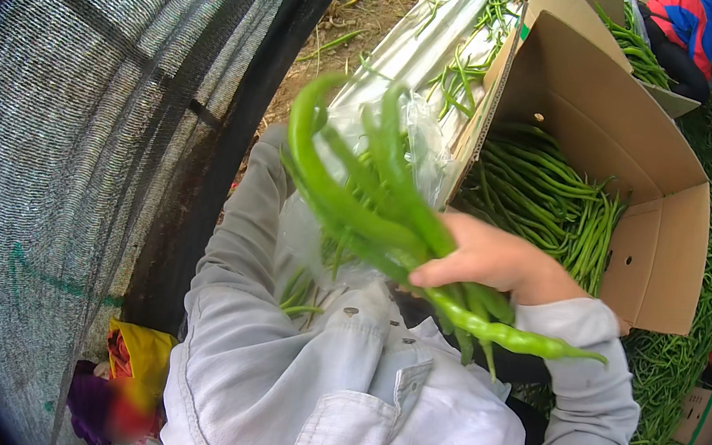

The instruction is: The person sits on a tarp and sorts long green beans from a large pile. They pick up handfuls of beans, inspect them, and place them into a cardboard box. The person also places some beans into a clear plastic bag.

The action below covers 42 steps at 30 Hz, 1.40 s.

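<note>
My right hand [494, 256] is closed around a bunch of long green chili peppers [370, 218], held in front of my chest. The peppers' curved ends fan out to the upper left, slightly blurred; one bumpy pepper crosses below my wrist. My left sleeve [255, 208] reaches forward, but the left hand is out of sight behind the bunch and a clear plastic bag [433, 138]. More green peppers show through the bag. Just beyond my right hand, an open cardboard carton [658, 258] contains neatly laid green peppers [538, 187].
A shade-net wall [91, 117] hangs at left. Loose peppers lie on a white sheet [415, 46] ahead. Another carton [673, 102] of peppers stands behind, beside a person in a red-and-blue top [690, 27]. A large pepper heap [661, 429] spreads at right. A yellow bag [147, 347] sits lower left.
</note>
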Tool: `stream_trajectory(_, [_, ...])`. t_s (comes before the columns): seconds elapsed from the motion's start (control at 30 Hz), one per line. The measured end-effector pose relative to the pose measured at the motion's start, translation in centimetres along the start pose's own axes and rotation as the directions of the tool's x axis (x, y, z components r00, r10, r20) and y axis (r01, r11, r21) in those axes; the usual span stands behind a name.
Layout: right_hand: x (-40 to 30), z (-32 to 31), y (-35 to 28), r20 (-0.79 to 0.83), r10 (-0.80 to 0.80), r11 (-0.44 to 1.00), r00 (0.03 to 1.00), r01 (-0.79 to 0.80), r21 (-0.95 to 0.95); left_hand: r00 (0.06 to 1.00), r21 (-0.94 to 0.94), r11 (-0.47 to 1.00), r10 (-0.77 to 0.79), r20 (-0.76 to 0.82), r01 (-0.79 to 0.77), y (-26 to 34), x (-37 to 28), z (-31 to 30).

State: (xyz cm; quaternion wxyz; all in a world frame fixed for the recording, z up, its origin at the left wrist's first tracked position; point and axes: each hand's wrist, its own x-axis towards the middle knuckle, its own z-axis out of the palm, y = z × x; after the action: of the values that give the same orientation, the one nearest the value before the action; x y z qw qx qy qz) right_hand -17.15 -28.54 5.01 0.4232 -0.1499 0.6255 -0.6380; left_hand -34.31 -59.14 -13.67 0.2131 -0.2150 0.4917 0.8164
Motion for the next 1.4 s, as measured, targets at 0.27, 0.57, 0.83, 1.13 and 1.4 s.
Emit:
stream_trajectory(0.27, [6.0, -2.0, 7.2, -0.107, 0.277, 0.867, 0.955, -0.2, 0.456, 0.977, 0.168, 0.964, 0.197, 0.076, -0.207, 1.9, -0.2, 1.4])
stream_trajectory(0.57, [12.4, -5.2, 11.2, -0.294, 0.161, 0.646, 0.942, 0.125, 0.753, 0.856, 0.431, 0.762, 0.309, 0.415, -0.484, -1.1, -2.4, 5.2])
stream_trajectory(0.83, [9.7, 0.4, 16.9, -0.34, 0.439, 0.898, 0.832, -0.391, 0.201, 0.869, 0.28, 0.834, 0.398, 0.292, -0.476, -2.2, 1.5, 2.1])
stream_trajectory(1.13, [6.1, 1.4, 18.3, -0.172, 0.316, 0.935, 0.933, -0.275, 0.226, 0.951, 0.535, 0.786, 0.247, 0.188, -0.31, -5.0, -3.9, -0.2])
stream_trajectory(1.4, [8.2, 1.4, 14.1, -0.407, 0.183, 0.815, 0.895, 0.093, 0.572, 0.991, 0.971, 0.238, 0.131, -0.019, -0.012, -8.8, -9.5, -2.6])
